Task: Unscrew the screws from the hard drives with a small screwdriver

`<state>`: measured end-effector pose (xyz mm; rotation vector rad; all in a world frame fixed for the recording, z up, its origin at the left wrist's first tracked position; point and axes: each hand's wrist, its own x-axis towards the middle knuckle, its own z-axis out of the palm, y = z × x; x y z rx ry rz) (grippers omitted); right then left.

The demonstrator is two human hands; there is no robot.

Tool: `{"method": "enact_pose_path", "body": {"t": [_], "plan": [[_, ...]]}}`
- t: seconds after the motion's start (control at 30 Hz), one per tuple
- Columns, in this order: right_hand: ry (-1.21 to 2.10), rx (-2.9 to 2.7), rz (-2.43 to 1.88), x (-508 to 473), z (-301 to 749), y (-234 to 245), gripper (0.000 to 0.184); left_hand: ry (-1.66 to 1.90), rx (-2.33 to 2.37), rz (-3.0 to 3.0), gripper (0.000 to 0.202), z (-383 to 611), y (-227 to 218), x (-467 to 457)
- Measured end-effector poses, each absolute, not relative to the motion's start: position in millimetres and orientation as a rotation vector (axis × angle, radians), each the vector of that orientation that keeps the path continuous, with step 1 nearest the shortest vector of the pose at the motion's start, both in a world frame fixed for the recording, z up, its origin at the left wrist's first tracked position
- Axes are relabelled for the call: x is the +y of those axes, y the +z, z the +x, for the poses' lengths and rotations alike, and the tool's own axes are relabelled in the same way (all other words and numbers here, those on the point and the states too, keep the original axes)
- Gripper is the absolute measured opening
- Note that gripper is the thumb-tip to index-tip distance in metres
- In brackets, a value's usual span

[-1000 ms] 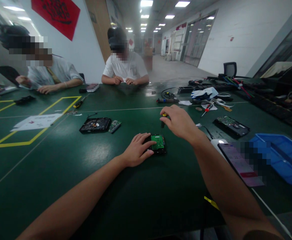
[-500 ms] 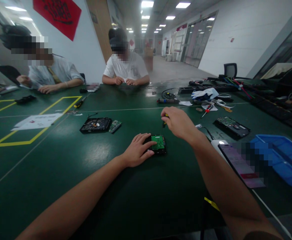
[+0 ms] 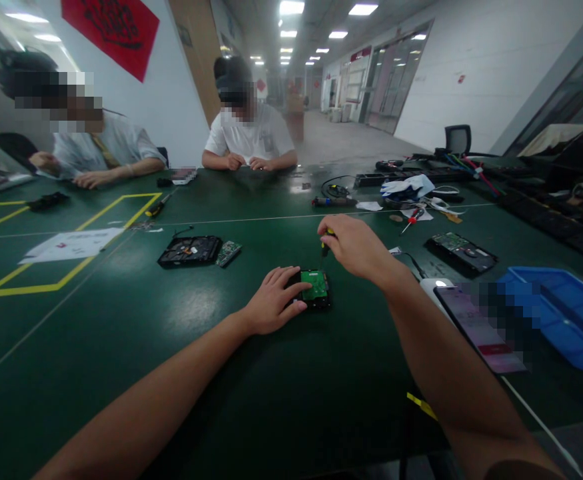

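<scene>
A small black hard drive with a green circuit board (image 3: 315, 287) lies on the dark green table (image 3: 291, 373) in front of me. My left hand (image 3: 274, 300) rests on its left side, fingers curled over the edge, holding it down. My right hand (image 3: 356, 245) is closed round a screwdriver with a yellow and black handle (image 3: 325, 241), held upright with its tip at the drive's far right corner.
An opened hard drive (image 3: 190, 250) and a loose circuit board (image 3: 228, 252) lie to the left. Another drive (image 3: 460, 251), a blue tray (image 3: 556, 313) and a phone (image 3: 476, 327) are at the right. Two seated people are across the table, with tools and cables at the far right.
My right hand has turned the screwdriver from a low tilt to upright and brought its tip onto the drive's far corner. The left hand has stayed put.
</scene>
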<state>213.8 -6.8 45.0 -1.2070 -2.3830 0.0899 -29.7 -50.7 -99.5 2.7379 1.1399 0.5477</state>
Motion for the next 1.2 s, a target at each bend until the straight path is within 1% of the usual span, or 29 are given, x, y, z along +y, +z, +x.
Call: {"method": "enact_pose_path", "body": {"t": [0.1, 0.47, 0.6, 0.8, 1.07, 1.2], "plan": [[0.069, -2.350, -1.259, -7.6, 212.4, 44.2, 0.019, 0.560, 1.131, 2.732, 0.052, -29.4, -98.4, -51.3], [0.075, -2.422, -1.210, -9.0, 211.5, 47.5, 0.016, 0.567, 1.133, 2.732, 0.052, -29.1, -97.5, -51.9], [0.114, -2.378, -1.226, -8.2, 212.0, 46.3, 0.024, 0.561, 1.134, 2.734, 0.053, -29.3, -97.6, -51.6], [0.099, -2.404, -1.196, -11.3, 210.4, 48.6, 0.019, 0.560, 1.141, 2.735, 0.052, -28.7, -98.2, -51.5], [0.126, -2.440, -1.209, -11.6, 213.2, 49.5, 0.028, 0.551, 1.139, 2.732, 0.053, -28.5, -96.8, -52.0], [0.107, -2.397, -1.285, -12.6, 211.9, 50.0, 0.023, 0.550, 1.147, 2.723, 0.053, -28.3, -96.5, -52.1]]}}
